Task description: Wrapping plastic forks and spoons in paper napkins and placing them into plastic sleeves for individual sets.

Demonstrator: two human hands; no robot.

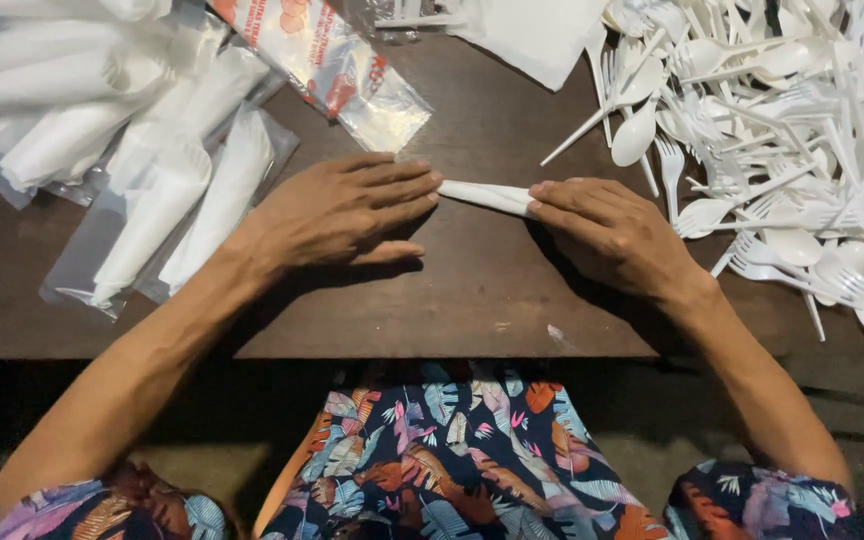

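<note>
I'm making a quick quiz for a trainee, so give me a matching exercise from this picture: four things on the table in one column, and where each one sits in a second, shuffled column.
Things:
1. rolled white napkin
2. pile of white plastic spoons and forks
3. napkin rolls in clear sleeves
4. printed clear bag

Places:
A. top centre-left of the table
B. far left
C. between the left hand and right hand
D. far right

Pairs: 1-C, 2-D, 3-B, 4-A

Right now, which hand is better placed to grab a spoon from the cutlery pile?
Right. The right hand lies beside the cutlery pile, which spreads along the table's right side. The left hand rests flat on the roll's other end, near the wrapped packs.
</note>
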